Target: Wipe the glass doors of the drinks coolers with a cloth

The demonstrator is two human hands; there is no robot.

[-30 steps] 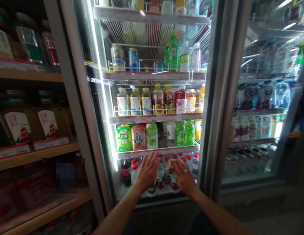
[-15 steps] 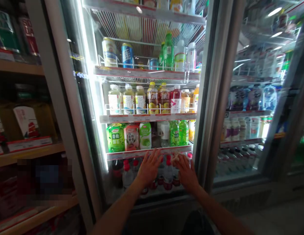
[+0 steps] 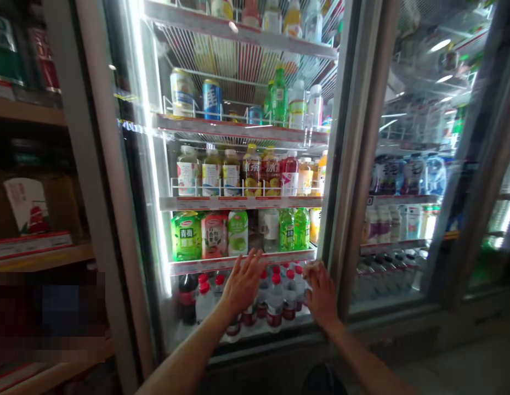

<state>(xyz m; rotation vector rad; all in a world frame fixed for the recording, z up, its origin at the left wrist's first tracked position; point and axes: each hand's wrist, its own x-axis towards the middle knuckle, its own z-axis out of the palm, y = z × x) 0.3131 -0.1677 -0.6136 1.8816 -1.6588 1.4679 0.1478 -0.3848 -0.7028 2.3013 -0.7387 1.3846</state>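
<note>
My left hand point(image 3: 242, 282) is spread open in front of the drinks fridge, level with its lower shelves, and appears to be at the glass door point(image 3: 134, 131). Whether its palm touches the glass I cannot tell. Close to the right door frame point(image 3: 353, 181) is my right hand point(image 3: 322, 296), its fingers bent over a crumpled pale cloth point(image 3: 313, 267). Behind both hands, red-capped bottles point(image 3: 275, 302) stand on the bottom level. Just above them, a green drink pouch point(image 3: 186, 236) and a reddish pouch point(image 3: 214, 235) sit on a shelf.
Higher shelves carry tea bottles point(image 3: 211, 173), a blue can point(image 3: 212, 100) and a green bottle point(image 3: 278, 97). A second glass-fronted fridge point(image 3: 398, 219) stands to the right. At the left are wooden shelves point(image 3: 37, 258) with large bottles. A bright light strip point(image 3: 150, 142) runs down the fridge's left side.
My right hand has moved right with the cloth, towards the door frame, widening the gap between my hands. My left hand stays spread at nearly the same place. The view has shifted slightly.
</note>
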